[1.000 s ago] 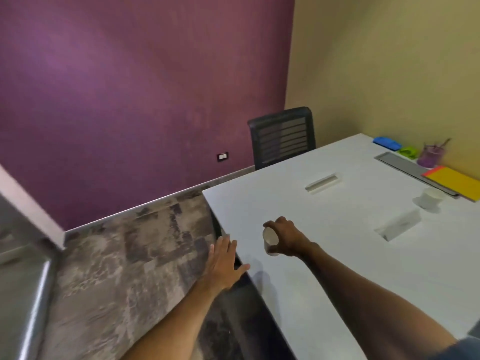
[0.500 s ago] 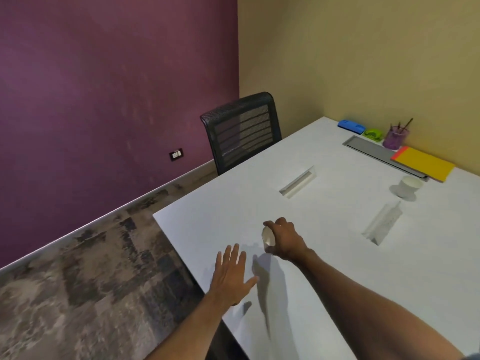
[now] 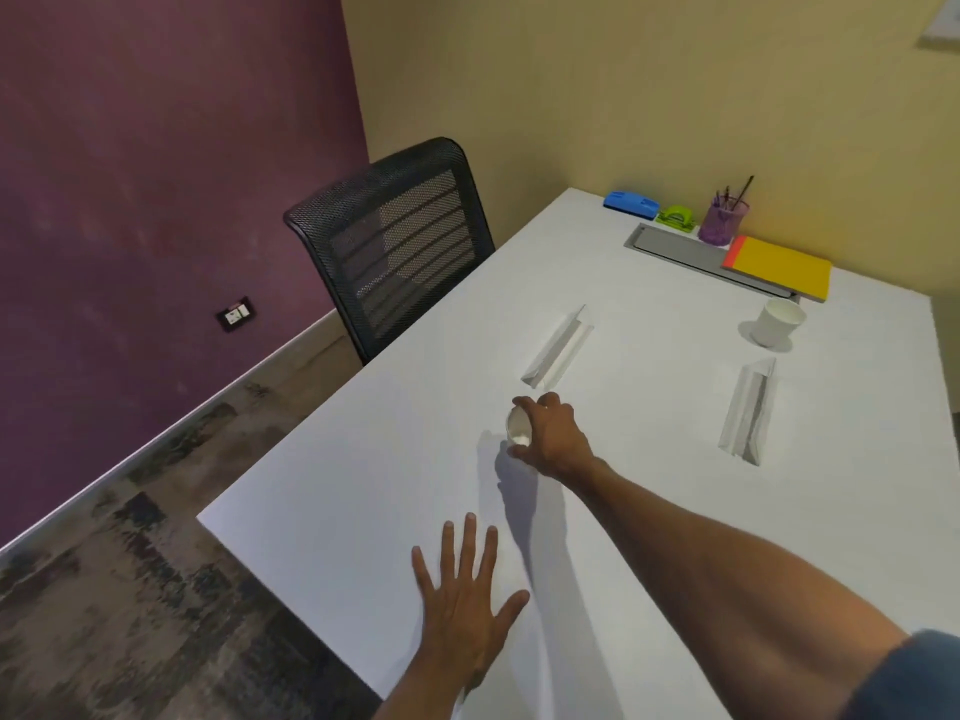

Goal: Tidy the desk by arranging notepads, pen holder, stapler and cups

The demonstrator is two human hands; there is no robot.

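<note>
White cup [image 3: 518, 427] gripped in right hand [image 3: 551, 438], fingers wrapped round it, tipped sideways, mouth facing left. Second cup [image 3: 777, 321] parked far right on desk [image 3: 337, 511], nearer right hand. Left hand [image 3: 466, 605] spread flat, nothing held.

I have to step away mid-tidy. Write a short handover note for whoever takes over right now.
Right hand: closed on a white cup, tipped sideways over mid-desk.
Left hand: open, flat near the desk's near edge, holding nothing.
By the far wall: blue stapler, green punch, purple pen holder, yellow notepads.
Second cup stands alone in front of the notepads.
Left: place the held cup, probably beside the second one.
</note>
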